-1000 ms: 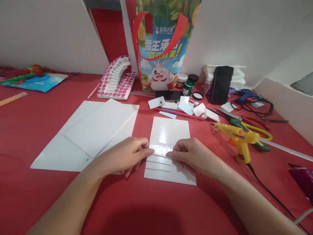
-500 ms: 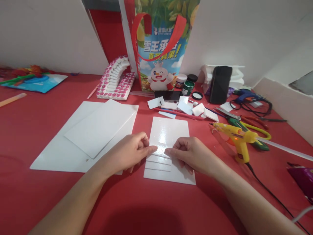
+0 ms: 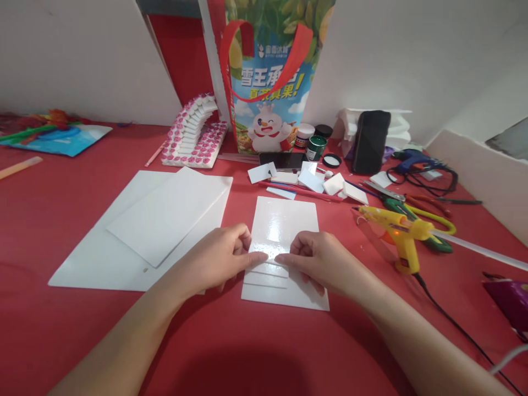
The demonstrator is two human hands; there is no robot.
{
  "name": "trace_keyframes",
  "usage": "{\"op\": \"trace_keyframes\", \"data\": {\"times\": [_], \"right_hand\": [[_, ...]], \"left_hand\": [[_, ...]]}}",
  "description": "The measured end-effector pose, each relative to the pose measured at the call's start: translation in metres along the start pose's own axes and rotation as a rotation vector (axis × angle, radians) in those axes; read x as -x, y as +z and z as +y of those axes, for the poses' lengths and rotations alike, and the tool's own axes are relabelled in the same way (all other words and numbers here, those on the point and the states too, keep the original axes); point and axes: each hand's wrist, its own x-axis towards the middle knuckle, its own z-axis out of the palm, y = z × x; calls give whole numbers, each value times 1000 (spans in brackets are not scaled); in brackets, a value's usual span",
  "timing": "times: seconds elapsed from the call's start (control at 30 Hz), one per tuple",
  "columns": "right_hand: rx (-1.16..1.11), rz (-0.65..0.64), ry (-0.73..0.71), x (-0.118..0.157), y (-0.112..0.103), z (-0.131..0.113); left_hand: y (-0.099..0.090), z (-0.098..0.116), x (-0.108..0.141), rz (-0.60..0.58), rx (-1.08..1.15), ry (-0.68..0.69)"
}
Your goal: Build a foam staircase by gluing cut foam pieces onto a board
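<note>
A small white foam board (image 3: 305, 297) lies flat on the red table in front of me. On its near half are several white strips (image 3: 266, 280), stepped one behind another. My left hand (image 3: 226, 256) reaches in from the left, fingers curled, its thumb tip pressed on the rearmost strip. From the right, my right hand (image 3: 317, 256) has its thumb on that same strip, its other fingers bent over the board's right side. The two thumb tips lie close together. My hands partly hide the strip's ends.
Larger white sheets (image 3: 94, 258) lie to the left. A yellow hot glue gun (image 3: 406, 236) with its cord is on the right. Behind are loose white offcuts (image 3: 334, 184), paint jars (image 3: 317, 147), a phone (image 3: 371, 143), a printed bag (image 3: 268, 99) and a pink-dotted stepped model (image 3: 198, 132).
My thumbs have slid slightly nearer to me, down onto the rearmost strip, and come a little closer together. The board and strips have stayed in place.
</note>
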Motion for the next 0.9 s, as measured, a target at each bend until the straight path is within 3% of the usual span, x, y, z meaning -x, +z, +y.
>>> {"op": "trace_keyframes", "data": {"times": [0.23,0.5,0.77,0.9], "right_hand": [[6,-10,16,3,-1,-4],[9,-16,7,2,-2,-3],[11,2,8,4,-1,-7],[-27,-13,-2,4,-3,-5]], "left_hand": [[1,3,1,0,-22,2],[3,15,3,78,-135,-2],[5,8,3,98,-81,31],[4,5,1,35,-26,28]]}}
